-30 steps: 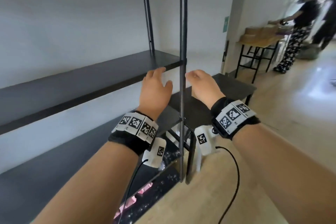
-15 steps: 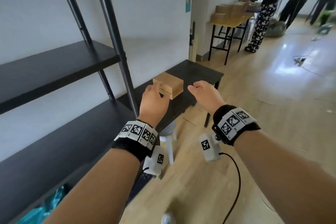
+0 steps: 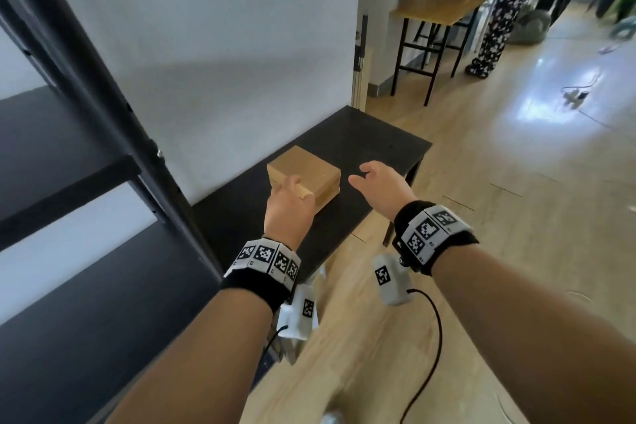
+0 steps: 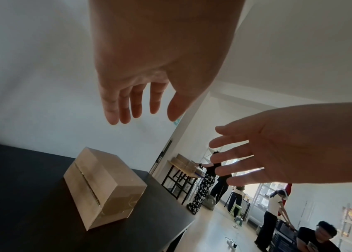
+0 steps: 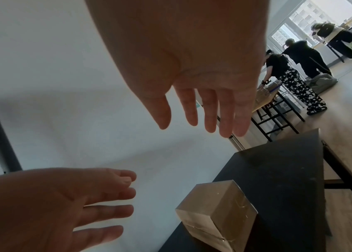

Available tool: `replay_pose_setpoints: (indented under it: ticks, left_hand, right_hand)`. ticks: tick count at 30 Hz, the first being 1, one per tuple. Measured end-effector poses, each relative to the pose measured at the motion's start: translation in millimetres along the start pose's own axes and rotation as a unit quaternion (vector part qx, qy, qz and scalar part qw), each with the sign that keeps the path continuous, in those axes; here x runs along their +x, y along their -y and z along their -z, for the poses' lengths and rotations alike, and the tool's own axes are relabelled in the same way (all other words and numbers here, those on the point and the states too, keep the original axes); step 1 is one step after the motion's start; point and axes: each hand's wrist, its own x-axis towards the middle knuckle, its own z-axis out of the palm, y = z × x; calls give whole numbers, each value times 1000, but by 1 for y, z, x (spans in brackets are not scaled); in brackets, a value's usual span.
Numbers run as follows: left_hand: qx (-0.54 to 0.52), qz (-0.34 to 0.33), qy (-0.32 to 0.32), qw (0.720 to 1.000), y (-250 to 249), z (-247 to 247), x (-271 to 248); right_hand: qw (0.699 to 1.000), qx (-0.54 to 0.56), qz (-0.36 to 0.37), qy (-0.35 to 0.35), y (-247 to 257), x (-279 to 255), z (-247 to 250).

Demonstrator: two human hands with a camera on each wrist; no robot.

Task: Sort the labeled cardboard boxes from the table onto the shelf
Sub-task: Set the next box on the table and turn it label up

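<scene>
A closed cardboard box (image 3: 304,173) sits on the black worktop (image 3: 378,141); left hand (image 3: 289,213) and right hand (image 3: 382,188), both spread and empty, are held near it at 6 and 3 o'clock; it is judged light, rigid, best gripped by opposite sides

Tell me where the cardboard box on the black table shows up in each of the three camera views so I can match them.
Head: the cardboard box sits mid-frame, just beyond the left hand.
Left wrist: the box is lower left, below the open fingers.
Right wrist: the box is at the lower middle, cut off by the bottom edge.
Shared landmark: the black table under the box, also seen in the left wrist view and the right wrist view.
</scene>
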Motion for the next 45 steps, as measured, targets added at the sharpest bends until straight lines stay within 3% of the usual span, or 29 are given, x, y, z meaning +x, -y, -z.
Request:
replay_pose_setpoints:
  ticks: [10, 18, 24, 32, 45]
  left_hand:
    - [-13, 107, 4, 994, 10, -34, 87]
    - [-46, 220, -53, 973, 15, -84, 146]
    - [-64, 298, -93, 948, 15, -114, 161]
    - [-87, 295, -134, 942, 25, -129, 175]
    - [-217, 293, -144, 920, 52, -128, 175]
  right_hand:
    - [995, -36, 23, 86, 5, 116, -16]
    - [976, -63, 58, 199, -10, 206, -30]
    - [957, -97, 70, 263, -29, 250, -43]
    - [933, -136, 62, 326, -39, 276, -65]
    - [969, -60, 78, 225, -38, 288, -64]
